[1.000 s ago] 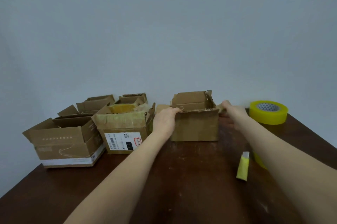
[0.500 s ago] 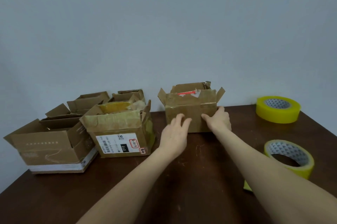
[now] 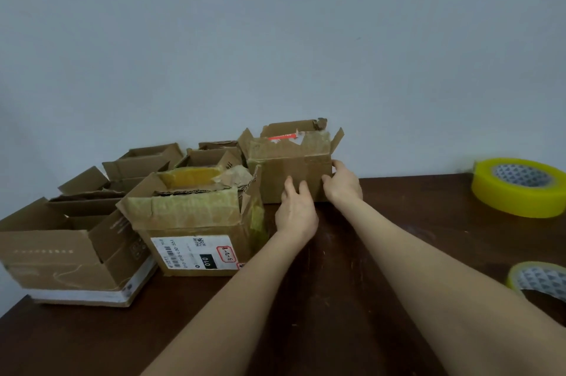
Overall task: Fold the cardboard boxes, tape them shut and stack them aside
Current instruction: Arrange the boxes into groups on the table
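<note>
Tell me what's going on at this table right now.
A person is working on a small cardboard box at the back of the table. The left hand lies flat against its front and the right hand holds its right front corner. Its flaps stand open. Other open boxes sit to the left; the far tape roll and near tape roll lie untouched.

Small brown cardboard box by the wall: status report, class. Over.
Left hand flat on front of small brown cardboard box; right hand grips its right corner. Flaps up, unsealed. Larger labelled cardboard box crowds its left side.
</note>
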### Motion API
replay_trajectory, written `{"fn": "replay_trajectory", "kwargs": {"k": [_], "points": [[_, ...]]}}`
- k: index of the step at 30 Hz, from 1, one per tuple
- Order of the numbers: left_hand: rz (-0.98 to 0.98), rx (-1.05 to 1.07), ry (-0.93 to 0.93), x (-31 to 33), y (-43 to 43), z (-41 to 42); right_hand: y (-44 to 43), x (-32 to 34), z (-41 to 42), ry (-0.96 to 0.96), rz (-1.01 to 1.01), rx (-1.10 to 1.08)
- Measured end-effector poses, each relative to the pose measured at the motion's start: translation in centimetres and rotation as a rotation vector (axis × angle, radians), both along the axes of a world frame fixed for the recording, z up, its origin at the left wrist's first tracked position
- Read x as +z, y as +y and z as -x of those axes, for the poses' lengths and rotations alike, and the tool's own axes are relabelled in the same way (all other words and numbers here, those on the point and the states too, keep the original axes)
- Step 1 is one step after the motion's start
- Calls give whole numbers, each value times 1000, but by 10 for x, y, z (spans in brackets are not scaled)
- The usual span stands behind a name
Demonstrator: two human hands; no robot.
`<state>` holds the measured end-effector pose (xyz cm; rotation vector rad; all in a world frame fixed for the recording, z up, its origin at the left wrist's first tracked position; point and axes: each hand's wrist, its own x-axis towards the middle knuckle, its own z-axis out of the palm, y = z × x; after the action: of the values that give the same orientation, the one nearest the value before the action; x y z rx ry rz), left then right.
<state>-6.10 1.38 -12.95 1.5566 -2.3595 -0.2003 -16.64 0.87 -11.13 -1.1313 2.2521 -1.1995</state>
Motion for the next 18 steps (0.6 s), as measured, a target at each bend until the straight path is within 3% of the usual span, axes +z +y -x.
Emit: {"fn": "replay_trajectory", "kwargs": {"k": [10, 18], "points": [[-8, 3, -5, -1, -10, -1, 0, 0, -5, 38, -36, 40], [20, -4, 12, 20, 20, -14, 49, 20, -12, 189, -96, 37]]}}
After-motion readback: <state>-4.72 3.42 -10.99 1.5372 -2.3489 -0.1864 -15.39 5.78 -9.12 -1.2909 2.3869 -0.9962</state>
